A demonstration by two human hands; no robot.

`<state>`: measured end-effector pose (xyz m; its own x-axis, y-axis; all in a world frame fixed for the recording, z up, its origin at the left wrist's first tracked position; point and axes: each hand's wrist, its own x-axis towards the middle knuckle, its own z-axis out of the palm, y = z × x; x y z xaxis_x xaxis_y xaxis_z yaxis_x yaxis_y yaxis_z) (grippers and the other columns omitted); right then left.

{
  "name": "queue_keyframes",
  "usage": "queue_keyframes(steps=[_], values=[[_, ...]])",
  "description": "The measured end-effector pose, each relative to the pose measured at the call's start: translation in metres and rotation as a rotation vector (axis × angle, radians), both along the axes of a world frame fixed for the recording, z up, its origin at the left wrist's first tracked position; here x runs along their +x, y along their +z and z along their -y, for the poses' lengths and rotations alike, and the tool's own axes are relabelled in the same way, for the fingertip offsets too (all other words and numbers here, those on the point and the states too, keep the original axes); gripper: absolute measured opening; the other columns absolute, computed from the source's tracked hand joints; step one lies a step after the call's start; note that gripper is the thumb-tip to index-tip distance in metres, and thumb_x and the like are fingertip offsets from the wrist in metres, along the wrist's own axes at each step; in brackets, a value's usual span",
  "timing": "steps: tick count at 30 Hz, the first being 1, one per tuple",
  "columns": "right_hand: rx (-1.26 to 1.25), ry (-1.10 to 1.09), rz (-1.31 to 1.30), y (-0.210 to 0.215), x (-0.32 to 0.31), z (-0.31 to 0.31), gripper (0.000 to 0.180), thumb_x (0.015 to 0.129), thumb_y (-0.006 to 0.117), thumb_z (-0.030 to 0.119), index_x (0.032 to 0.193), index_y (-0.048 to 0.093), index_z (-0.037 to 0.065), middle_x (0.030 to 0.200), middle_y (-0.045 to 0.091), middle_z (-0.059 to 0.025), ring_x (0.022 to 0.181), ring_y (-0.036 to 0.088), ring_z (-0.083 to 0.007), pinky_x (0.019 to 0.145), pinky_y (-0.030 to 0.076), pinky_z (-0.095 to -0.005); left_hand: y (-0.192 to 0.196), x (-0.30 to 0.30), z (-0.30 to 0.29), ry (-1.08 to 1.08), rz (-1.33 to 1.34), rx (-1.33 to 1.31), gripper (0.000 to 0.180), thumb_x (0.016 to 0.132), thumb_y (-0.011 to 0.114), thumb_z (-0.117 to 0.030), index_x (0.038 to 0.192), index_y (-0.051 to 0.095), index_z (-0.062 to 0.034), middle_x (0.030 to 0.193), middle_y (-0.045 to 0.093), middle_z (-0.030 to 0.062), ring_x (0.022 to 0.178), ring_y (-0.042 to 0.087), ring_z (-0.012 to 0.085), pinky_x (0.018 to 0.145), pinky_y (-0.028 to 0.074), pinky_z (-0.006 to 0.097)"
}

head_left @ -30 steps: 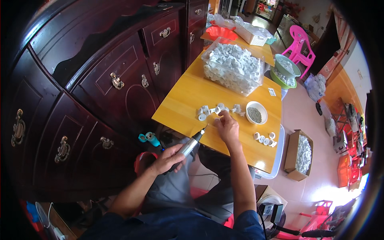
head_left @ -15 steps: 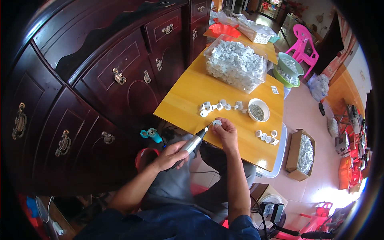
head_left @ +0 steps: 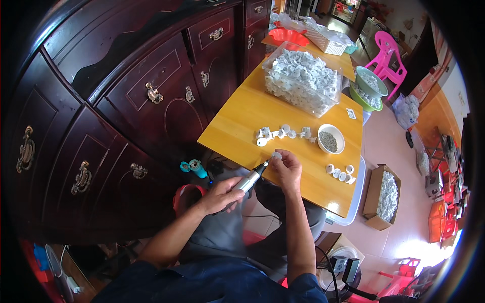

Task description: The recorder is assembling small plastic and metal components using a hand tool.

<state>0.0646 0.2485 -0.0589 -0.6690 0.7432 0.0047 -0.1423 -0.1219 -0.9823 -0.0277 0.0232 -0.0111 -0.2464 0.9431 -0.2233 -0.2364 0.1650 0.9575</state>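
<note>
Left hand (head_left: 221, 196) gripping electric screwdriver (head_left: 246, 183) | right hand (head_left: 289, 173) pinching round white fitting (head_left: 276, 155) at its tip | seemingly mid-work; loose white fittings (head_left: 261, 142) lying beyond grip, apparently remaining

A silver-and-black power driver (head_left: 246, 182) is pointed at a small white part (head_left: 276, 155).
The driver is gripped in the left hand (head_left: 222, 196), tilted, its black nose aimed far and right; the part is pinched by the right hand (head_left: 288, 169) above the table's (head_left: 227, 126) near edge, contact too small to tell.
</note>
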Motion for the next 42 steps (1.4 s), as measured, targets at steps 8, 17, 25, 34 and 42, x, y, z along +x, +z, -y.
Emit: queue_keyframes(steps=[8, 17, 25, 34, 42], values=[[0.021, -0.009, -0.019, -0.005, 0.001, 0.001, 0.019, 0.090, 0.065, 0.003, 0.108, 0.065, -0.002, 0.087, 0.068, -0.0020, 0.076, 0.062, -0.0062, 0.070, 0.050, -0.0209, 0.001, 0.000, 0.000, 0.002, -0.010, -0.005, 0.052, 0.098, 0.054, -0.034, 0.138, 0.044, -0.0031, 0.080, 0.053, -0.0014, 0.057, 0.051, 0.0046, 0.052, 0.045, 0.020], [0.098, -0.035, 0.007, -0.008, 0.002, 0.003, 0.019, 0.087, 0.067, -0.001, 0.105, 0.067, -0.001, 0.089, 0.070, -0.0040, 0.080, 0.064, -0.0071, 0.075, 0.051, -0.0216, 0.001, -0.001, 0.000, 0.009, 0.023, 0.008, 0.047, 0.099, 0.052, -0.030, 0.136, 0.045, -0.0021, 0.079, 0.054, 0.0002, 0.056, 0.052, 0.0062, 0.048, 0.044, 0.021], [0.112, -0.026, 0.002, -0.004, 0.003, 0.007, 0.019, 0.086, 0.066, -0.003, 0.105, 0.067, -0.002, 0.092, 0.070, -0.0047, 0.085, 0.064, -0.0078, 0.079, 0.050, -0.0221, 0.001, -0.002, -0.001, 0.010, 0.088, 0.014, 0.038, 0.099, 0.051, -0.026, 0.128, 0.050, -0.0010, 0.079, 0.054, 0.0015, 0.055, 0.053, 0.0076, 0.045, 0.043, 0.021], [0.104, -0.029, 0.036, 0.000, 0.002, 0.007, 0.020, 0.086, 0.066, -0.003, 0.106, 0.066, -0.003, 0.091, 0.070, -0.0040, 0.083, 0.064, -0.0071, 0.078, 0.051, -0.0215, 0.002, -0.001, -0.002, 0.007, 0.093, 0.010, 0.038, 0.099, 0.051, -0.026, 0.128, 0.049, -0.0013, 0.078, 0.054, 0.0015, 0.055, 0.052, 0.0074, 0.044, 0.042, 0.021], [0.673, -0.244, 0.363, 0.028, 0.031, -0.015, 0.010, 0.084, 0.068, 0.006, 0.093, 0.072, 0.006, 0.090, 0.070, -0.0095, 0.075, 0.068, -0.0203, 0.069, 0.054, -0.0304, 0.004, -0.005, 0.000, -0.011, 0.083, 0.023, 0.041, 0.097, 0.053, -0.029, 0.127, 0.050, -0.0019, 0.079, 0.055, 0.0011, 0.055, 0.052, 0.0065, 0.044, 0.042, 0.021]])
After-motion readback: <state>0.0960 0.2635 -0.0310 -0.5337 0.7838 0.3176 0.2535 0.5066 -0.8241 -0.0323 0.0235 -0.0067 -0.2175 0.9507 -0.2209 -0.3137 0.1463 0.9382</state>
